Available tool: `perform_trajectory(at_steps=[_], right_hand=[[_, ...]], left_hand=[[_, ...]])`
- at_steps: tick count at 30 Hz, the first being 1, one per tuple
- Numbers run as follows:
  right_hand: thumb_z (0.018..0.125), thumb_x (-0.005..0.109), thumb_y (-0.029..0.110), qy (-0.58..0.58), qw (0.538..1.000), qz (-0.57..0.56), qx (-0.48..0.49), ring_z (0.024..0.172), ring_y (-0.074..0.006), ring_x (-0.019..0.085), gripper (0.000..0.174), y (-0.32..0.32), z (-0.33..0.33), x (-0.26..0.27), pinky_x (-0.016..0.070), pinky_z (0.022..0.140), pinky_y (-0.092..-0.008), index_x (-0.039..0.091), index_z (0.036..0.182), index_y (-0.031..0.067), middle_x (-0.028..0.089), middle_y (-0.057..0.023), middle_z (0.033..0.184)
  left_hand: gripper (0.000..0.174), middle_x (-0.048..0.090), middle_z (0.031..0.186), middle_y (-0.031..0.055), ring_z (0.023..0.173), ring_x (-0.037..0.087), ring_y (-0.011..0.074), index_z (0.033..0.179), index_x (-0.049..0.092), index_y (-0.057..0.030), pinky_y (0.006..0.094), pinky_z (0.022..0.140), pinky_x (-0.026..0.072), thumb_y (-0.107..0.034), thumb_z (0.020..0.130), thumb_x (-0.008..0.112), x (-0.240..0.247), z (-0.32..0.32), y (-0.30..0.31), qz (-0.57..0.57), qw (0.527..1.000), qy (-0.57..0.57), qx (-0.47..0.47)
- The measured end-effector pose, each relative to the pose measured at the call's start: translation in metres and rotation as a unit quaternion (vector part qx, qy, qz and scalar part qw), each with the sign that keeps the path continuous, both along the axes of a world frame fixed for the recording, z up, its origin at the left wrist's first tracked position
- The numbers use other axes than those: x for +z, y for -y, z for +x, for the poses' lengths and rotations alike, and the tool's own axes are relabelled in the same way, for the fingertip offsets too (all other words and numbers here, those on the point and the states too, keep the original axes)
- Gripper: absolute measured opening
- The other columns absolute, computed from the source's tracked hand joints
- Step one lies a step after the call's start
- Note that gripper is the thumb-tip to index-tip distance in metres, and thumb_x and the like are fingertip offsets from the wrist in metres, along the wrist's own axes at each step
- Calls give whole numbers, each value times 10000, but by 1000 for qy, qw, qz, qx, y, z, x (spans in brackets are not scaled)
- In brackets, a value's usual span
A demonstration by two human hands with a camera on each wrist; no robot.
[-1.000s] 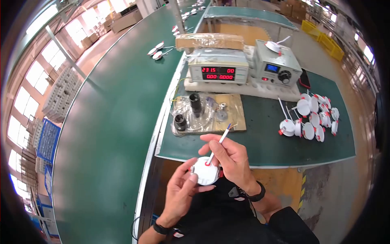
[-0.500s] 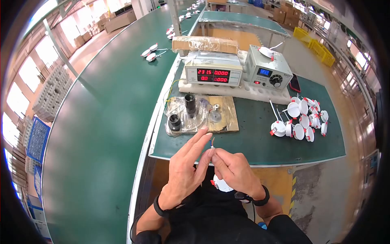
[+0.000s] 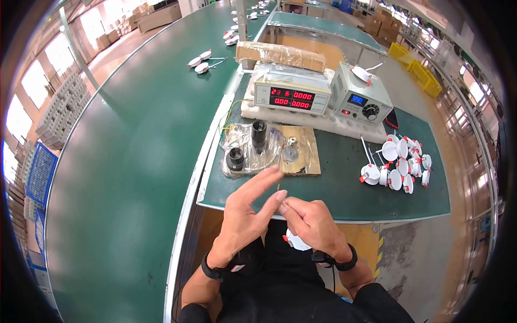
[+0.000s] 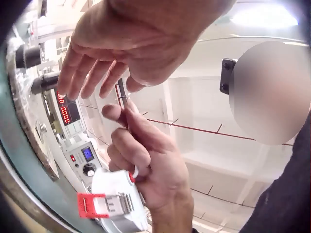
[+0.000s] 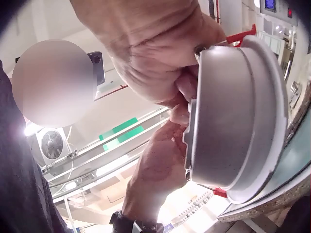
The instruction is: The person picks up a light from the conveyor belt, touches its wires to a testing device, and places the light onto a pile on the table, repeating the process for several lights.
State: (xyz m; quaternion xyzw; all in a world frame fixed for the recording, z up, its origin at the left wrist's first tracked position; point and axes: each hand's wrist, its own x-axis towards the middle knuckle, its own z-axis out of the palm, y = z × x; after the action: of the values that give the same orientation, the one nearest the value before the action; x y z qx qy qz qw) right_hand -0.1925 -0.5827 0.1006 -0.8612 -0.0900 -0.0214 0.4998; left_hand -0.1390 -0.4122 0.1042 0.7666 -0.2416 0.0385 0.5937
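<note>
My right hand point(image 3: 318, 223) pinches the white cable of a downlight between thumb and forefinger, close to its bare-wire end. The downlight point(image 3: 298, 242) hangs under that hand, mostly hidden by it in the head view. Seen in the left wrist view, its white housing point(image 4: 119, 194) carries a red-tipped spring clip point(image 4: 92, 205). The right wrist view shows the round body point(image 5: 228, 116) from the side. My left hand point(image 3: 245, 207) has its fingers extended, its thumb tip right at the wire ends point(image 3: 278, 187), which rise between thumb and forefinger.
Ahead lies a board point(image 3: 301, 167) with two black sockets point(image 3: 235, 158). Behind it stand a red-digit meter point(image 3: 292, 98) and a grey box with a knob point(image 3: 362, 97). Several downlights point(image 3: 396, 167) cluster on the right; more lie along the green belt point(image 3: 134, 161) at left.
The left hand has let go of the downlight's body and risen to the wire ends, then spread its thumb and fingers. The downlight has dropped below the right hand.
</note>
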Motion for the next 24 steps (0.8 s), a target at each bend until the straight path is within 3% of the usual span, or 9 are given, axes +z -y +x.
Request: perform_trajectory(at_steps=[2, 5, 8, 13, 14, 17, 18, 20, 24], right_hand=[[1036, 571, 240, 9, 1000, 2, 0, 561, -394, 572, 248, 1, -1, 0, 420, 506, -435, 639, 921, 31, 574, -186, 630], [1052, 553, 236, -89, 991, 96, -9, 514, -266, 584, 267, -1, -6, 9, 438, 509, -380, 650, 944, 12, 586, -124, 603], [1061, 539, 227, -65, 986, 149, -28, 544, -150, 574, 279, -3, -9, -3, 454, 533, -326, 662, 984, -11, 590, -69, 616], [1074, 502, 250, -142, 964, 217, -61, 636, -77, 566, 323, 14, 1, -17, 452, 584, -251, 670, 987, -12, 638, -32, 707], [1077, 495, 264, -146, 957, 244, -54, 606, -56, 520, 338, 17, 6, -12, 431, 560, -231, 663, 992, -16, 617, -23, 698], [1077, 493, 289, -134, 942, 301, -57, 533, -2, 392, 329, 31, 27, -33, 311, 486, -190, 654, 1039, 4, 604, -10, 672], [1078, 492, 291, -138, 941, 303, -63, 529, -2, 391, 330, 34, 35, -37, 308, 482, -189, 650, 1049, 3, 603, -11, 670], [1081, 490, 290, -148, 936, 311, -72, 533, -9, 403, 328, 37, 44, -48, 324, 486, -190, 642, 1065, 0, 600, -14, 675], [1080, 505, 283, -128, 931, 331, -85, 542, -17, 445, 305, 39, 62, -63, 357, 492, -186, 622, 1105, 2, 609, -25, 691]], left_hand=[[285, 742, 1161, 142, 1151, 663, 205, 1195, 689, 46, 361, 995, 506, -154, 993, 660, -7, 7, -2, 12, 997, 27, -67], [305, 749, 1115, 158, 1075, 699, 215, 1202, 681, 44, 358, 953, 533, -187, 1004, 652, -18, 4, 5, -158, 962, -200, -95], [290, 756, 1060, 127, 963, 706, 162, 1213, 673, 57, 272, 891, 542, -157, 1023, 625, -35, 1, 18, -290, 910, -285, -85], [644, 621, 1351, 191, 1187, 628, 222, 1505, 395, 13, 366, 1021, 489, -483, 1097, 356, -48, 0, 25, -198, 932, -287, -96], [595, 569, 1402, 187, 1214, 604, 214, 1493, 401, 52, 347, 1027, 489, -373, 1085, 486, -50, 0, 24, -221, 912, -328, -111], [577, 582, 1357, 111, 1187, 613, 186, 1490, 422, 19, 337, 1008, 515, -278, 1034, 613, -75, -3, 17, -165, 847, -424, -276], [545, 596, 1321, 102, 1162, 631, 187, 1478, 429, 8, 368, 945, 583, -227, 1025, 621, -81, -6, 21, -215, 794, -490, -289], [539, 612, 1279, 100, 1148, 646, 203, 1473, 413, 6, 411, 880, 633, -170, 1010, 626, -77, -8, 27, -284, 757, -512, -290], [597, 590, 1322, 191, 1159, 660, 371, 1518, 298, 25, 475, 886, 631, -97, 1004, 576, -92, 2, 39, -300, 741, -533, -278]])
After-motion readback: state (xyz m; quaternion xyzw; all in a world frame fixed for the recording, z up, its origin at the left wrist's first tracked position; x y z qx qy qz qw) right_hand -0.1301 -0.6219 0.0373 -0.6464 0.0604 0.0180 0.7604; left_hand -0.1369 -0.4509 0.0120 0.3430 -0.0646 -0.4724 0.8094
